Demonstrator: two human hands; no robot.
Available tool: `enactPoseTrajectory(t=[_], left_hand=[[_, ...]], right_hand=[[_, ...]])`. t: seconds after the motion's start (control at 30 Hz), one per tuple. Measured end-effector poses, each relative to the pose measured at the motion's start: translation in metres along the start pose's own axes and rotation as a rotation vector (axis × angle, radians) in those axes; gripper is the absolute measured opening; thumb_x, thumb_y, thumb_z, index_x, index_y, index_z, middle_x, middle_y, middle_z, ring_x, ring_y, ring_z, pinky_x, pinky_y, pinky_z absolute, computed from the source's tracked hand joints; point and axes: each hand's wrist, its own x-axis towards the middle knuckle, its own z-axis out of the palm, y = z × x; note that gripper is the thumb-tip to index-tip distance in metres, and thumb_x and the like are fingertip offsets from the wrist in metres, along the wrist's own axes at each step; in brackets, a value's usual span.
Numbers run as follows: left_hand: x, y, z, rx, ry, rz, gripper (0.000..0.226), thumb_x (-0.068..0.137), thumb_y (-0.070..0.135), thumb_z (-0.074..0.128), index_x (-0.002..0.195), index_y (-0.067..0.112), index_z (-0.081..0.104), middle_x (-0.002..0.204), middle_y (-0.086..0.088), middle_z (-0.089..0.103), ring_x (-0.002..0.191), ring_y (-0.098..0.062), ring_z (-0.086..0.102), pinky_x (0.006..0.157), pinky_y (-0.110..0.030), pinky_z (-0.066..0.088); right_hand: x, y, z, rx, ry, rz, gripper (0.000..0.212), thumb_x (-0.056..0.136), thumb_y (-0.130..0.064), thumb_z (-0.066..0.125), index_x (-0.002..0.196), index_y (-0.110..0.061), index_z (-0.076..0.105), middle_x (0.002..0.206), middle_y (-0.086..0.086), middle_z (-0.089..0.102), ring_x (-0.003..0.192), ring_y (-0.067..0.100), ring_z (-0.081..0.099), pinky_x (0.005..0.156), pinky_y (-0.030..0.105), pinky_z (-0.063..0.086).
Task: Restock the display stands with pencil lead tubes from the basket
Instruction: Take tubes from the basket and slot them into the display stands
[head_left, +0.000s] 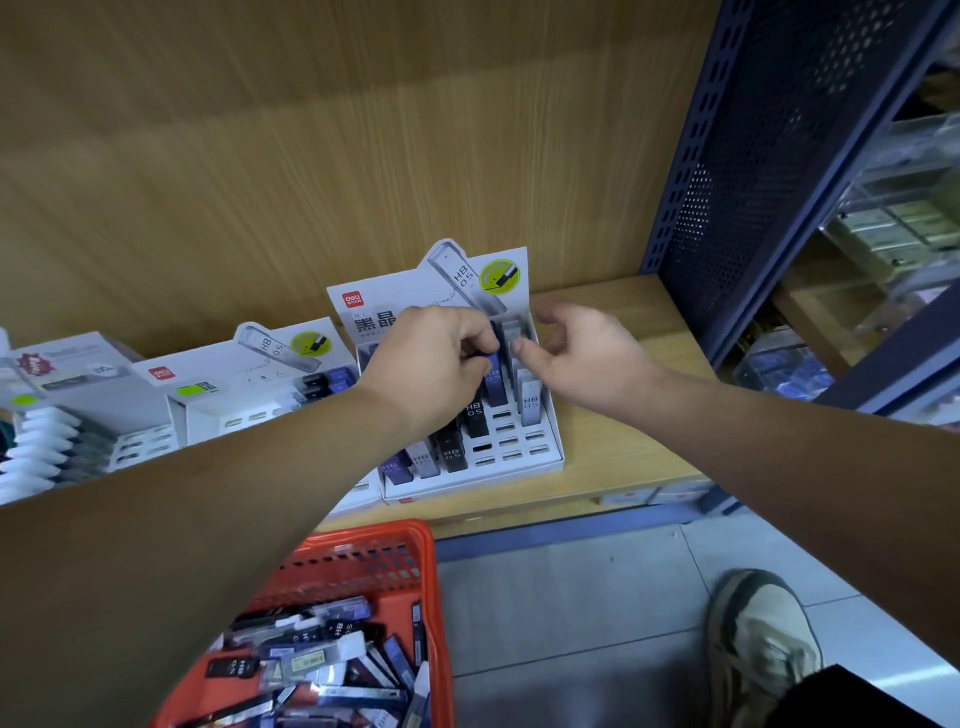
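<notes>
I see three stands in a row on the shelf, backs to the panel: left stand, middle stand beside it, then right stand. Tubes stand in the right stand's left columns and back rows. My left hand pinches one tube at the back; my right hand hovers just right of it. The rack rises right of the shelf. On the floor below, the basket of loose tubes sits before the right stand, my shoe to its right.

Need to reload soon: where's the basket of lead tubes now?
Head view, lower left of centre: the red basket sits on the floor below the wooden shelf, left of the shoe.
</notes>
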Motion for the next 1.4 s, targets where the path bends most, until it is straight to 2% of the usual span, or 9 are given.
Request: enactPoseTrajectory(t=[0.13, 0.33, 0.53, 0.63, 0.77, 0.9, 1.17, 1.3, 1.4], left_hand=[[-0.001, -0.004, 0.005, 0.023, -0.018, 0.044, 0.014, 0.092, 0.008, 0.072, 0.096, 0.019, 0.078, 0.087, 0.004, 0.074, 0.082, -0.017, 0.069, 0.079, -0.038, 0.058], [-0.001, -0.007, 0.007, 0.152, -0.073, 0.09, 0.024, 0.093, 0.022, 0.073, 0.117, 0.017, 0.074, 0.107, -0.004, 0.06, 0.097, -0.024, 0.058, 0.089, -0.043, 0.052], [-0.048, -0.022, -0.04, 0.133, -0.005, 0.009, 0.023, 0.091, 0.016, 0.071, 0.114, 0.02, 0.073, 0.091, 0.006, 0.062, 0.077, -0.011, 0.061, 0.079, -0.036, 0.055], [-0.1, -0.037, -0.062, 0.089, 0.064, -0.092, 0.015, 0.094, 0.014, 0.069, 0.105, 0.023, 0.073, 0.081, 0.01, 0.062, 0.064, -0.005, 0.056, 0.067, -0.024, 0.049], [-0.188, -0.076, -0.071, 0.011, 0.11, -0.286, 0.012, 0.093, 0.018, 0.07, 0.099, 0.027, 0.075, 0.071, 0.013, 0.064, 0.059, -0.008, 0.058, 0.06, -0.018, 0.046], [-0.264, -0.124, -0.065, 0.015, 0.005, -0.409, 0.012, 0.092, 0.014, 0.067, 0.098, 0.023, 0.073, 0.072, 0.013, 0.064, 0.058, -0.001, 0.055, 0.065, -0.023, 0.044], [-0.323, -0.207, -0.026, 0.068, -0.375, -0.56, 0.016, 0.098, 0.024, 0.06, 0.113, 0.02, 0.066, 0.111, -0.007, 0.07, 0.095, -0.028, 0.065, 0.082, -0.04, 0.057], [-0.34, -0.232, 0.006, 0.015, -0.517, -0.667, 0.01, 0.096, 0.03, 0.066, 0.101, 0.021, 0.063, 0.108, -0.011, 0.07, 0.099, -0.033, 0.067, 0.085, -0.045, 0.058], [-0.357, -0.251, 0.028, -0.043, -0.502, -0.767, 0.018, 0.091, 0.031, 0.071, 0.106, 0.023, 0.068, 0.111, -0.005, 0.071, 0.105, -0.029, 0.067, 0.09, -0.038, 0.056]], right_hand=[[0.001, 0.002, 0.004, 0.024, -0.025, 0.048, 0.038, 0.095, -0.052, 0.063, 0.116, -0.021, 0.07, 0.089, -0.003, 0.071, 0.08, 0.015, 0.064, 0.059, 0.023, 0.041], [-0.001, 0.0, -0.005, -0.071, -0.036, 0.038, 0.052, 0.092, -0.063, 0.06, 0.121, -0.021, 0.069, 0.099, -0.001, 0.072, 0.087, 0.019, 0.065, 0.072, 0.028, 0.051], [-0.038, -0.039, -0.015, -0.694, 0.089, -0.503, 0.042, 0.091, -0.065, 0.04, 0.085, -0.025, 0.052, 0.077, -0.008, 0.059, 0.077, 0.025, 0.064, 0.06, 0.033, 0.043], [-0.062, -0.072, 0.009, -0.699, -0.036, -0.627, 0.043, 0.093, -0.06, 0.045, 0.069, -0.024, 0.047, 0.074, -0.008, 0.06, 0.074, 0.024, 0.061, 0.058, 0.03, 0.041], [-0.089, -0.127, 0.048, -0.665, -0.408, -0.621, 0.036, 0.093, -0.06, 0.054, 0.08, -0.027, 0.059, 0.081, -0.011, 0.062, 0.083, 0.017, 0.056, 0.066, 0.031, 0.041], [-0.116, -0.155, 0.098, -0.65, -0.723, -0.509, 0.027, 0.093, -0.052, 0.065, 0.086, -0.026, 0.065, 0.082, -0.01, 0.062, 0.087, 0.019, 0.063, 0.075, 0.032, 0.051], [-0.175, -0.108, 0.236, -0.435, -0.81, -0.003, 0.043, 0.1, -0.051, 0.06, 0.117, -0.012, 0.064, 0.114, 0.01, 0.065, 0.099, 0.028, 0.063, 0.088, 0.043, 0.054], [-0.206, -0.084, 0.295, -0.263, -0.794, 0.402, 0.067, 0.098, -0.054, 0.062, 0.151, -0.016, 0.044, 0.123, 0.015, 0.06, 0.07, 0.02, 0.056, 0.053, 0.032, 0.044], [-0.22, -0.063, 0.332, -0.178, -0.724, 0.586, 0.089, 0.088, -0.057, 0.073, 0.158, -0.021, 0.032, 0.124, 0.009, 0.064, 0.06, 0.018, 0.049, 0.054, 0.03, 0.046]])
